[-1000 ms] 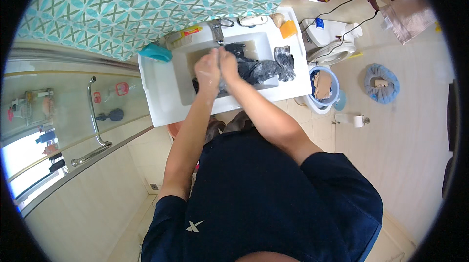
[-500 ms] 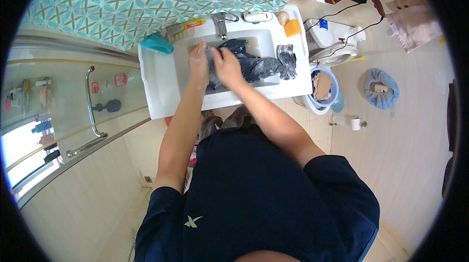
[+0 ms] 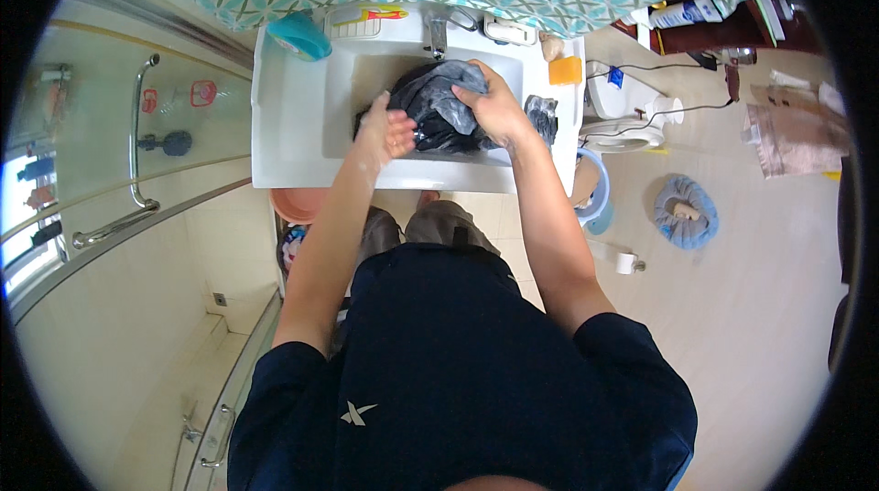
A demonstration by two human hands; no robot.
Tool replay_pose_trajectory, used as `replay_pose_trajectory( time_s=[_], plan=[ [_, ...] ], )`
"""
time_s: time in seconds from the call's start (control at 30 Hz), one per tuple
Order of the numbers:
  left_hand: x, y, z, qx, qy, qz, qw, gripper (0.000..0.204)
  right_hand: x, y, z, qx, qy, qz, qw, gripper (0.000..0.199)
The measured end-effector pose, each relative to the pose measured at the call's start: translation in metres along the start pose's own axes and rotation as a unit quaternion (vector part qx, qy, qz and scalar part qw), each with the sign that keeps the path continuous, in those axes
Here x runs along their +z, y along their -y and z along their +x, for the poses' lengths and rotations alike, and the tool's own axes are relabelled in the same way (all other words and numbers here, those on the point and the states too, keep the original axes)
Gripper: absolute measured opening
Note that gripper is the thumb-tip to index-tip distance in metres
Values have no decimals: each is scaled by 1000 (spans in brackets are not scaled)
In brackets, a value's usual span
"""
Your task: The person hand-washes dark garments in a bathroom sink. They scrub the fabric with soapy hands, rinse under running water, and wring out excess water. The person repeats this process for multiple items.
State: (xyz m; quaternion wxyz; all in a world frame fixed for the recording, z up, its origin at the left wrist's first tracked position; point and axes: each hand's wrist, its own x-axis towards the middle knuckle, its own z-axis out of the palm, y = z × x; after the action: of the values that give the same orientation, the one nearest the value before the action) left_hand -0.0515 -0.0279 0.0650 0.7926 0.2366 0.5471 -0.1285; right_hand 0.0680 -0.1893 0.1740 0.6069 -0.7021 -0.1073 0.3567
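Observation:
A dark, wet garment [image 3: 439, 102] lies bunched in the white sink [image 3: 302, 148], its upper folds grey with suds. My right hand [image 3: 497, 108] grips the soapy part, thumb on top and fingers round its far side. Beside the garment's left edge is my left hand [image 3: 388, 132], fingers spread and nothing in them; whether it touches the cloth I cannot tell. Another foamy dark piece of cloth [image 3: 542, 118] rests on the sink's right rim, partly behind my right wrist; whether it belongs to the same garment is unclear. The metal faucet [image 3: 438, 38] stands just beyond.
Along the back rim are a teal bottle [image 3: 300, 36], a yellow-and-red packet [image 3: 380, 13], a white soap dish [image 3: 509, 31] and an orange block [image 3: 565, 71]. A toilet [image 3: 623, 129] and a blue bucket [image 3: 600, 194] stand to the right, a pink basin [image 3: 295, 205] below the sink.
My hands have moved apart: the right went right and now grips the sudsy garment, while the left opened. The garment has been gathered toward the sink's middle. The view has shifted slightly.

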Motion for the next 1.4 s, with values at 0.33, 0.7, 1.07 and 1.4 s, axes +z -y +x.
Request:
replay_pose_trajectory(
  time_s=[0.33,0.7,1.07,1.4],
  plan=[
    [43,71,71,241,121,-302,914,41,41,-81,-14,-21,2,-214,977,33],
    [59,73,57,276,-21,-159,948,46,39,-112,36,68,-131,-137,980,44],
    [60,69,56,341,-34,-129,931,55,42,-121,28,-41,-136,-171,975,43],
    [70,105,64,456,-185,197,848,63,-22,-115,28,324,41,136,935,54]
  ],
)
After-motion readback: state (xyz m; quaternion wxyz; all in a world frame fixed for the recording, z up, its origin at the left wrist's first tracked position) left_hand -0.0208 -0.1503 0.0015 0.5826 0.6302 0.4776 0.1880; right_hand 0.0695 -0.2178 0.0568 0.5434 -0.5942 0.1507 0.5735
